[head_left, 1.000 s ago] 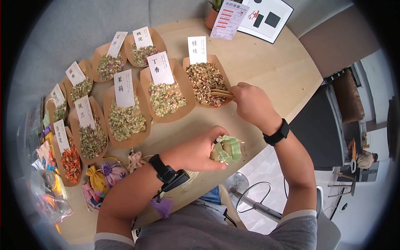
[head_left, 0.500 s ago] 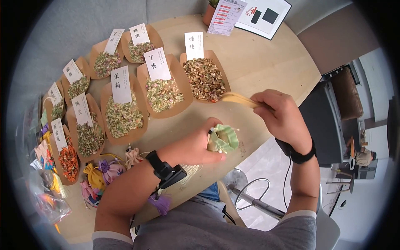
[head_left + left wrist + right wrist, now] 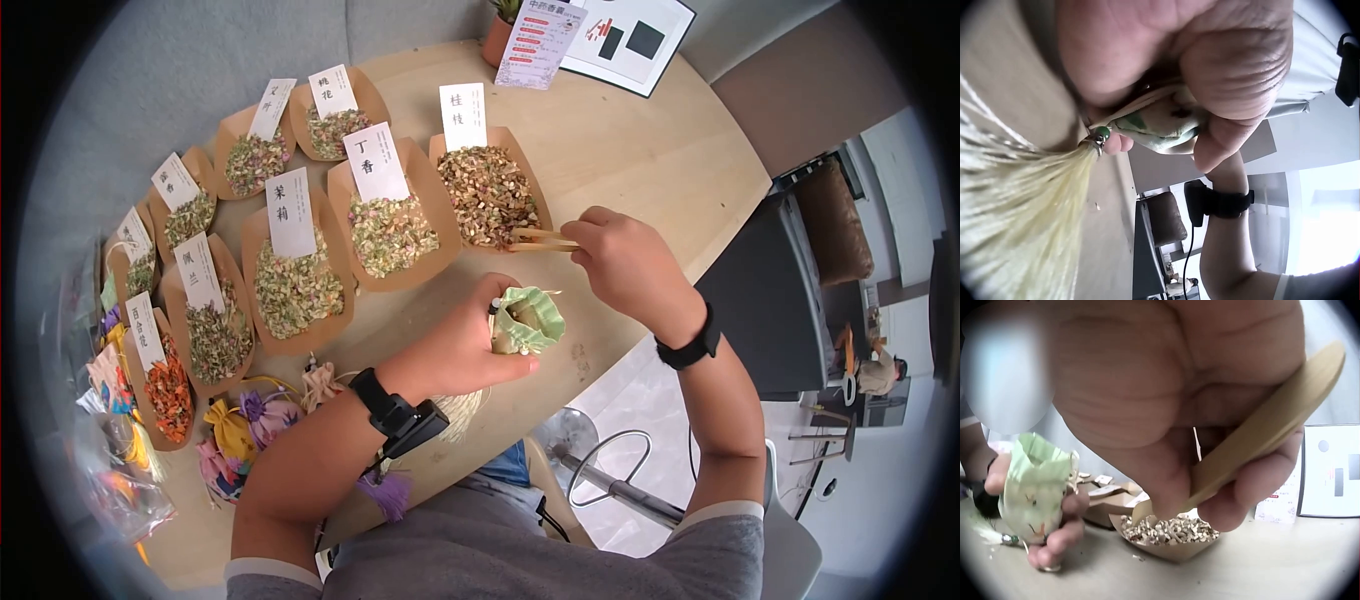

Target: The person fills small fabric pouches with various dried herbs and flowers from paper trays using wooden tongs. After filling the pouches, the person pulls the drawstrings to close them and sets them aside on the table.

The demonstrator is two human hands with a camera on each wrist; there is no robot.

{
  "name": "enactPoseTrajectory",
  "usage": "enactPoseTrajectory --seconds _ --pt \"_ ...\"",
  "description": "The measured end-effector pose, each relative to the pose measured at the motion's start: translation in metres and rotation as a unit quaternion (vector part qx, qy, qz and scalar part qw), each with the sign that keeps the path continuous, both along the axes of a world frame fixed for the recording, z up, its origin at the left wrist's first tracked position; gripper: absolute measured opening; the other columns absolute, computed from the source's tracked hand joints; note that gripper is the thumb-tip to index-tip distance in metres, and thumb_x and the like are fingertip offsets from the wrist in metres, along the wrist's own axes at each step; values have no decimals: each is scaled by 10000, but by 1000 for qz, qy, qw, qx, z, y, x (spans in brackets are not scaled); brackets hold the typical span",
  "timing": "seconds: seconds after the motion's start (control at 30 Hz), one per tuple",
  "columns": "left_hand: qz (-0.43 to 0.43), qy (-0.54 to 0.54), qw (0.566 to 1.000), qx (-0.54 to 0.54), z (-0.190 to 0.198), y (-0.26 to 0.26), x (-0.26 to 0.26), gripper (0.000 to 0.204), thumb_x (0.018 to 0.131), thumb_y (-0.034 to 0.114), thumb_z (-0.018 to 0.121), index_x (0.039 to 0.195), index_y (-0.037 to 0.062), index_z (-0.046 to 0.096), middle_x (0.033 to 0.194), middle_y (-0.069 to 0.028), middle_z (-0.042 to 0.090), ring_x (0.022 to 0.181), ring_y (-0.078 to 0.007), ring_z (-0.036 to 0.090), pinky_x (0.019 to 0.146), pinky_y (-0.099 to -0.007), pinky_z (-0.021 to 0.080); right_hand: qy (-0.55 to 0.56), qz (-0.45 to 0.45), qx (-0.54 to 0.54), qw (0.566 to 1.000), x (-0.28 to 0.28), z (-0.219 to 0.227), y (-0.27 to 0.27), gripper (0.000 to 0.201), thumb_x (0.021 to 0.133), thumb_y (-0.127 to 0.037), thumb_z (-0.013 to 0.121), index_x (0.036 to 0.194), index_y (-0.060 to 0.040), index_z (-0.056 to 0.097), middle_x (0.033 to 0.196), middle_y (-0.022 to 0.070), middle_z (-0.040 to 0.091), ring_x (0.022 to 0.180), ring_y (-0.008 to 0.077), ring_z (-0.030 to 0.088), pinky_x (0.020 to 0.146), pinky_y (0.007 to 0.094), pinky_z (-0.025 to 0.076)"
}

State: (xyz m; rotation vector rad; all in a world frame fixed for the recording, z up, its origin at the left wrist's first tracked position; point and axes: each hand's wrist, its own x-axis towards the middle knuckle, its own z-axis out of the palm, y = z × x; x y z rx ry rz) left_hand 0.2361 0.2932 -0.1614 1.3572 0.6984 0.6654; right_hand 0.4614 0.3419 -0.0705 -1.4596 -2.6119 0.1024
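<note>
My left hand point(image 3: 465, 340) grips a small light-green drawstring pouch point(image 3: 512, 335), its gathered mouth open and facing up. In the left wrist view a pale yellow tassel point(image 3: 1035, 206) with a green bead hangs from the pouch. My right hand point(image 3: 635, 265) pinches wooden tongs point(image 3: 548, 240). Their tips are at the near edge of a brown paper tray point(image 3: 540, 190) of chopped brown herb pieces point(image 3: 485, 190), which bears an upright white label card point(image 3: 463, 117). Seen from the right wrist, the tongs point(image 3: 1266, 428) cross under the palm toward the herb pieces.
Several more labelled paper trays of dried herbs, such as one with greenish bits point(image 3: 395, 240) and one with orange petals point(image 3: 170, 400), stand to the left. Colourful pouches point(image 3: 255, 420) lie near the left forearm. A printed card point(image 3: 540, 45) and framed board point(image 3: 640, 45) stand behind.
The tongs came out of the herb tray, swung right toward me above the pouch's far side, and are now back at the tray's near edge. The left hand stayed nearly in place, tilting the pouch slightly.
</note>
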Motion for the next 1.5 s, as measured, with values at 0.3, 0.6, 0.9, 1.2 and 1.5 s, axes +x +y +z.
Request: enactPoseTrajectory --seconds 0.3,0.6,0.9,1.2,1.5 --pt "-14 -4 1000 4 -1 0 0 778 829 92 811 1409 22 299 1161 -42 552 1069 -98 548 901 -287 503 -53 8 79 995 -12 -30 12 117 742 -2 605 855 -8 636 821 129 608 743 302 661 659 411 544" --pt "60 -18 998 -16 -6 1 3 725 843 85 786 1386 15 311 1219 -47 500 1113 -112 511 954 -302 472 -13 -5 65 998 -10 -28 18 123 727 9 590 844 3 626 829 149 618 735 352 652 661 432 535" --pt "120 -44 992 24 -3 3 3 695 839 89 779 1374 13 342 1239 -56 488 1143 -124 496 1010 -321 433 82 -26 30 996 -10 26 2 129 818 -4 652 942 -11 690 839 148 648 771 372 638 696 442 518" --pt "128 -52 990 9 -3 3 4 717 830 88 785 1390 5 344 1297 -77 489 1188 -142 486 1033 -325 419 123 28 -51 991 -21 48 -42 237 764 30 693 1001 11 690 860 164 659 776 370 647 689 431 519" --pt "115 -10 993 38 2 2 3 714 825 100 794 1376 2 350 1261 -78 500 1170 -143 500 1020 -334 432 52 13 6 999 0 18 -5 243 773 19 662 1012 10 702 874 164 656 805 375 653 711 441 531"
